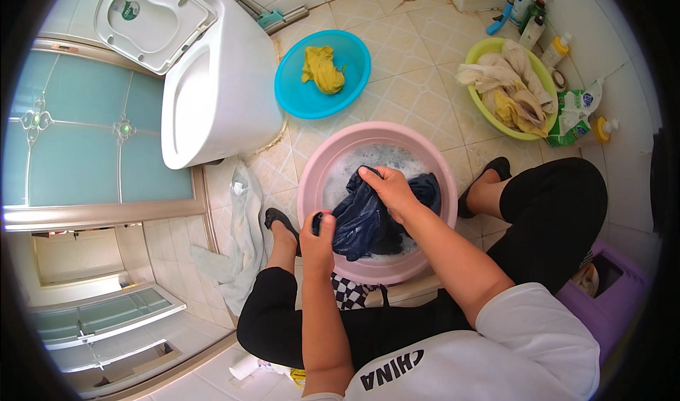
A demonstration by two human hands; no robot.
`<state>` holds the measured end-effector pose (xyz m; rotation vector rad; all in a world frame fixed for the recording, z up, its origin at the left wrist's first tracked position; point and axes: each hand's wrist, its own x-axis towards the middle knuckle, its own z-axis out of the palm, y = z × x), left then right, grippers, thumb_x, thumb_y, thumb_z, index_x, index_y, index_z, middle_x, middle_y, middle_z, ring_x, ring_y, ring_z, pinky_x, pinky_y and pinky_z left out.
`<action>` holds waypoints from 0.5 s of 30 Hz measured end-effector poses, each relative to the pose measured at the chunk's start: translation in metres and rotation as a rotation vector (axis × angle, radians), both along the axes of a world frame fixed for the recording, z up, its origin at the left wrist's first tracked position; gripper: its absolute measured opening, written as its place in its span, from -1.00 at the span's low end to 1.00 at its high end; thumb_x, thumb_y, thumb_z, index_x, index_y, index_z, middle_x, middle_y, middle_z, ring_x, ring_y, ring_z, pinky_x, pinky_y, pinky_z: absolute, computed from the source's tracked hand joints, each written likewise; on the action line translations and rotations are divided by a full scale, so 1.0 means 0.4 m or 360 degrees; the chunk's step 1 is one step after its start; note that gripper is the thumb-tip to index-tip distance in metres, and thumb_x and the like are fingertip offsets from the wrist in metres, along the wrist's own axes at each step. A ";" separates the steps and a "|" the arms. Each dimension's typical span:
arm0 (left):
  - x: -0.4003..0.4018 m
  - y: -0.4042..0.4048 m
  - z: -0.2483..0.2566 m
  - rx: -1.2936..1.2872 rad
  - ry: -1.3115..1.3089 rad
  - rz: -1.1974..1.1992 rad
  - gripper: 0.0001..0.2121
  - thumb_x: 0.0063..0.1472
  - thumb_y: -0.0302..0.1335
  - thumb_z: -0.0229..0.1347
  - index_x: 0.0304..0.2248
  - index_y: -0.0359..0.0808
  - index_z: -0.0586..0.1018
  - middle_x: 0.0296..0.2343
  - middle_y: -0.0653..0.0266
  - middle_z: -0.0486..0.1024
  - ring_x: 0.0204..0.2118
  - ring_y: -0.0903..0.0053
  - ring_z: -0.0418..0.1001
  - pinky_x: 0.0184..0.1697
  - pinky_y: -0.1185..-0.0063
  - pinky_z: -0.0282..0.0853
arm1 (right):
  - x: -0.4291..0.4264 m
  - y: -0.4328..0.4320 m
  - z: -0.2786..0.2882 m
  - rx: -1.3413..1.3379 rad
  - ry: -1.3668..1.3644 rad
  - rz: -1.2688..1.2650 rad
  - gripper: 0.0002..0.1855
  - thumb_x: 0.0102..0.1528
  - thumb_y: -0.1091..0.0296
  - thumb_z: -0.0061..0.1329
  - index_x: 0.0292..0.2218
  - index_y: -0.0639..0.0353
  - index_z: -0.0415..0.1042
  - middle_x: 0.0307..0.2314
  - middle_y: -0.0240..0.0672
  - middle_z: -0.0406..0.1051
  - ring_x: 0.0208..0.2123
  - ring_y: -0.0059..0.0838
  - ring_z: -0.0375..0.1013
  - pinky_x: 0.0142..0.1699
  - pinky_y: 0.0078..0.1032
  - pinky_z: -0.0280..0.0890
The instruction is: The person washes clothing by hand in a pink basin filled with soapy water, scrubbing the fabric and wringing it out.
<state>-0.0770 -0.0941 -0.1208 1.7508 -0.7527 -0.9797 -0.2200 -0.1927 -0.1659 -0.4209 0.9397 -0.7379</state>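
A wet dark blue garment is stretched between my two hands over a pink basin. My left hand grips its left edge near the basin's rim. Higher and to the right, my right hand pinches the top of the cloth between thumb and fingers. Part of the dark fabric hangs down into the soapy water, and another bunch lies against the basin's right inner wall. Foam covers much of the water. The cloth hides some of my fingertips.
A blue basin holds a yellow cloth. To the right, a yellow-green basin holds pale laundry, with several bottles along the wall. A toilet stands left; a plastic bag lies by my left foot.
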 end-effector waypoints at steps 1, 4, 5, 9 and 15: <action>-0.008 0.000 0.010 0.0003 0.0002 -0.0007 -0.73 0.13 -0.32 0.04 -0.40 -0.44 0.45 -0.48 0.35 0.39 -0.41 0.68 0.27 -0.30 0.71 0.19 | -0.006 -0.004 -0.004 -0.0168 0.0159 0.0014 -0.76 0.06 0.20 -0.05 -0.41 0.22 0.38 -0.48 -0.38 0.42 -0.47 -0.64 0.39 -0.35 -0.65 0.30; -0.008 0.008 0.005 0.0076 0.0163 -0.0141 -0.72 0.06 -0.32 0.13 -0.42 -0.42 0.45 -0.58 0.46 0.34 -0.53 0.77 0.20 -0.44 0.76 0.14 | -0.003 -0.014 -0.005 -0.0405 0.0222 -0.0110 -0.75 0.08 0.18 -0.09 -0.38 0.20 0.36 -0.47 -0.36 0.42 -0.42 -0.61 0.39 -0.35 -0.62 0.30; -0.010 0.007 0.001 0.0077 0.0157 -0.0140 -0.72 0.06 -0.32 0.13 -0.42 -0.42 0.45 -0.58 0.46 0.34 -0.53 0.77 0.20 -0.44 0.76 0.14 | 0.001 -0.011 0.001 -0.0403 0.0216 -0.0110 -0.75 0.08 0.18 -0.09 -0.38 0.20 0.36 -0.47 -0.36 0.42 -0.42 -0.61 0.39 -0.35 -0.62 0.30; -0.060 -0.026 0.014 -0.0114 0.0132 0.0147 -0.78 0.05 -0.40 0.13 -0.42 -0.41 0.45 -0.57 0.44 0.35 -0.52 0.72 0.25 -0.43 0.72 0.17 | 0.020 -0.005 0.029 0.0301 -0.0458 -0.0362 -0.75 0.12 0.15 -0.16 -0.33 0.17 0.31 -0.50 -0.35 0.39 -0.47 -0.55 0.36 -0.40 -0.58 0.28; -0.247 -0.013 0.038 -0.0434 -0.0872 -0.0650 -0.94 0.05 -0.52 0.04 -0.45 -0.33 0.46 -0.52 0.16 0.43 -0.46 0.34 0.41 -0.32 0.56 0.31 | 0.022 0.030 -0.146 0.0661 -0.0458 -0.0327 -0.72 0.13 0.09 -0.22 -0.38 0.13 0.25 -0.60 -0.33 0.28 -0.62 -0.50 0.24 -0.51 -0.55 0.24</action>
